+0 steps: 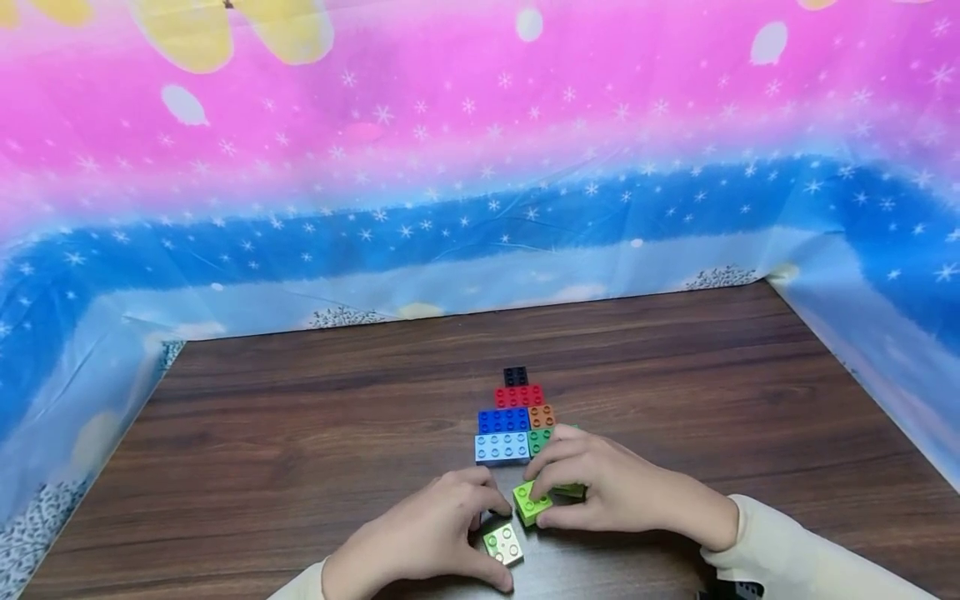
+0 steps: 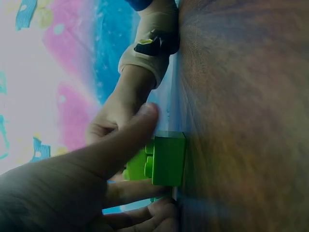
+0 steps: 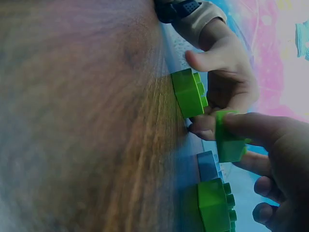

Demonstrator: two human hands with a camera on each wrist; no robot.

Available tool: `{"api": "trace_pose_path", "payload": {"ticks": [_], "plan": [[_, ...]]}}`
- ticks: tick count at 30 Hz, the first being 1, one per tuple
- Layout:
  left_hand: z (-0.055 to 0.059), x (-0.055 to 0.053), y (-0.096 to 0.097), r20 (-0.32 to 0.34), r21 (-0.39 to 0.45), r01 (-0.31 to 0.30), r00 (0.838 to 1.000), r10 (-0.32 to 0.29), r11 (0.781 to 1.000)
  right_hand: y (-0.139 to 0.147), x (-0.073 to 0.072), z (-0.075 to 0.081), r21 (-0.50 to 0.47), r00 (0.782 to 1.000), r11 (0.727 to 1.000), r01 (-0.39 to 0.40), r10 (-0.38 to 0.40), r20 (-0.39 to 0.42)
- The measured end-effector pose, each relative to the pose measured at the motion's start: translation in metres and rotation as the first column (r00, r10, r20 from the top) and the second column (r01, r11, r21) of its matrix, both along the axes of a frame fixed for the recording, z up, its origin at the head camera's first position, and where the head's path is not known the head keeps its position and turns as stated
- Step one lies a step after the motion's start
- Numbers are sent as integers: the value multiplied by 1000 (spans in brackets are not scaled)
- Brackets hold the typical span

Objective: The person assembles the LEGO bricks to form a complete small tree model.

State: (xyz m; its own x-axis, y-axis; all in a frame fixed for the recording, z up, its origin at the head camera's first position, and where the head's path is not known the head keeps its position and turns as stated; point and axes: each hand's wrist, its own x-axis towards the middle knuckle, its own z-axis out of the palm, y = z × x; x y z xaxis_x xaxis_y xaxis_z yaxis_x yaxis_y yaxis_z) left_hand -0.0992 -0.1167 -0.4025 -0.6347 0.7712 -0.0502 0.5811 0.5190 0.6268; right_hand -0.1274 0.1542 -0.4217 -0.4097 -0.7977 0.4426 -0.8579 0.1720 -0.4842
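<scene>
My right hand (image 1: 600, 483) pinches a lime green building brick (image 1: 531, 502) between thumb and fingers; in the right wrist view this brick (image 3: 228, 137) is held off the table. My left hand (image 1: 431, 529) curves loosely around a second lime brick (image 1: 503, 545), which rests studs up on the table. In the right wrist view, the left thumb stands apart from that brick (image 3: 189, 93). Another green brick (image 1: 572, 490) lies partly hidden beneath my right hand. Just beyond the hands, a light blue brick (image 1: 502, 448) adjoins a green brick (image 1: 538, 442), partly covered by right fingers.
Farther back, rows of bricks narrow away from me: a blue brick (image 1: 503, 420) beside an orange one (image 1: 542, 416), then a red brick (image 1: 518, 396) and a black one (image 1: 515, 376). A patterned pink and blue cloth (image 1: 480, 208) borders the brown wooden table (image 1: 300, 417).
</scene>
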Motion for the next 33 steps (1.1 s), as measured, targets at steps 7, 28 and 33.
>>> {"api": "trace_pose_path", "payload": {"ticks": [7, 28, 33], "plan": [[-4, 0, -1, -20, 48, -4, 1000, 5, 999, -1, -1, -1, -87, 994, 994, 64, -55, 99], [-23, -6, 8, 553, 363, -366, 825, 118, 857, -1, 0, 1, -247, 928, 953, 174, -74, 366], [-25, -7, 10, 602, 355, -393, 790, 114, 848, -2, 1, 1, -236, 923, 956, 172, -73, 378]]}}
